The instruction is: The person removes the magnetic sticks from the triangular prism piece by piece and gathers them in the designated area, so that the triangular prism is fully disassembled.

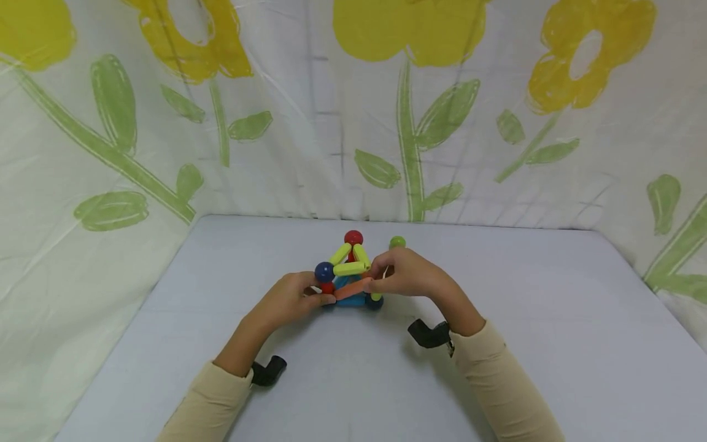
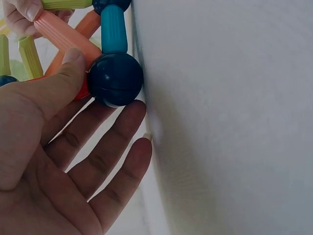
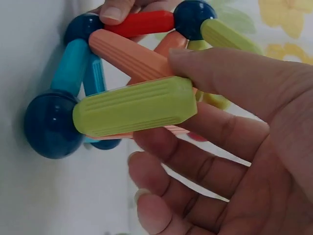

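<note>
Sleeves (image 1: 505,380) in front of toy frame (image 1: 349,269) on counter (image 1: 353,374). Left hand (image 1: 289,302) pinches red stick (image 3: 142,23) at frame's left; right hand (image 1: 413,273) pinches orange stick (image 3: 124,55) across frame's front. Uneven pull or twist from either hand might pop frame apart.

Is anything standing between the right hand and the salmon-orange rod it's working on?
Nothing visible: in the right wrist view, the thumb of the right hand lies on the salmon-orange rod. A lime-green rod, attached to a navy ball, is close by and overlaps the hand's index fingertip in that view.
</note>
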Tool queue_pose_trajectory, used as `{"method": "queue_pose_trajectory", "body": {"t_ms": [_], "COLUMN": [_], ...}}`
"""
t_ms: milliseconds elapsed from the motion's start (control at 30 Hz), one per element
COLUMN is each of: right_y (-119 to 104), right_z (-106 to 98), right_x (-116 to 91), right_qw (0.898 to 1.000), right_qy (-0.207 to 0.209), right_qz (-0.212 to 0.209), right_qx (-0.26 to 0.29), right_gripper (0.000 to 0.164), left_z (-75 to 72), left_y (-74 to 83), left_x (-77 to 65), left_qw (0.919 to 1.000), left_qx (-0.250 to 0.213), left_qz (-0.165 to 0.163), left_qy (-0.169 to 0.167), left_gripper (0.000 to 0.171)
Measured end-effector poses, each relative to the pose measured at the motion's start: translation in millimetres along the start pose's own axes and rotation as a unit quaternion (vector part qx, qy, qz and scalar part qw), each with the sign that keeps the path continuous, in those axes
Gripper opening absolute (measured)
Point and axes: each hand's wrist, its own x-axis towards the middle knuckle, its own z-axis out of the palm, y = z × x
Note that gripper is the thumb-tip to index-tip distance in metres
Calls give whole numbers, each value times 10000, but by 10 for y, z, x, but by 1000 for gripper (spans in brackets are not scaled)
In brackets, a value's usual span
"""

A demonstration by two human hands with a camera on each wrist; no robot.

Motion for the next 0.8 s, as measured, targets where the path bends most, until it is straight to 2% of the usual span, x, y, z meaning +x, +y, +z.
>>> {"method": "queue_pose_trajectory", "body": {"t_ms": [267, 400, 567, 800], "right_y": [-52, -25, 32, 148], "right_z": [-18, -25, -16, 19], "right_x": [-67, -72, -57, 1], "right_qw": [9983, 9975, 9962, 9923], "right_qy": [-273, -294, -216, -393], "right_qz": [34, -50, 215, 465], "right_qx": [-519, -644, -810, -1081], "right_gripper": [8, 4, 8, 11], "left_z": [6, 9, 4, -4], "left_y": [13, 15, 16, 22], "left_x": [6, 7, 5, 0], "left_qw": [9999, 9999, 9999, 10000], "left_qx": [27, 21, 76, 66], "left_qz": [-167, -118, -69, -50], "left_qy": [-9, -6, 15, 18], "left_gripper": [19, 18, 17, 18]}}
